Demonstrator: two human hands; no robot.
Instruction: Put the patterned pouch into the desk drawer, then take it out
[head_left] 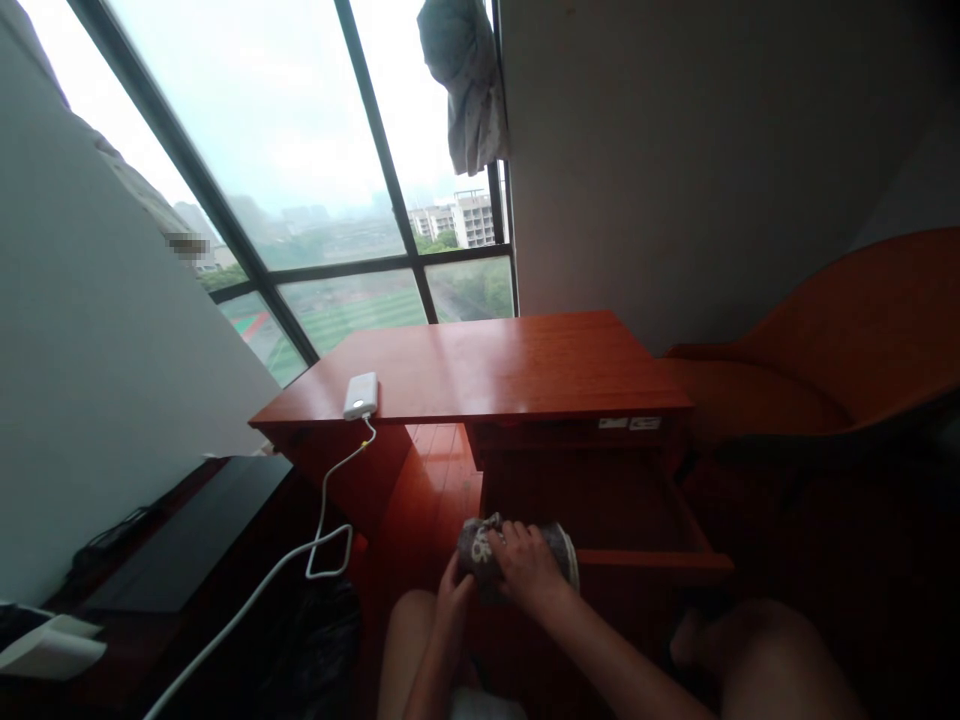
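A grey-brown roll of patterned cloth (491, 572) with white markings and a pale edge at its right end is held low in front of me, over my lap. My left hand (452, 592) is closed around its left end from below, with the thumb against the near side. From above, my right hand (529, 562) wraps over the middle of the roll, fingers bent. Just behind and to the right stands a pulled-out wooden drawer (645, 562); the roll overlaps its front left part. Its dark inside is hard to make out.
A reddish wooden desk (510, 365) carries a white power bank (361, 395) with a white cable (259, 580) running down to the lower left. At the right is an orange chair (825, 350). A dark flat panel (191, 540) lies at left. Windows stand behind the desk.
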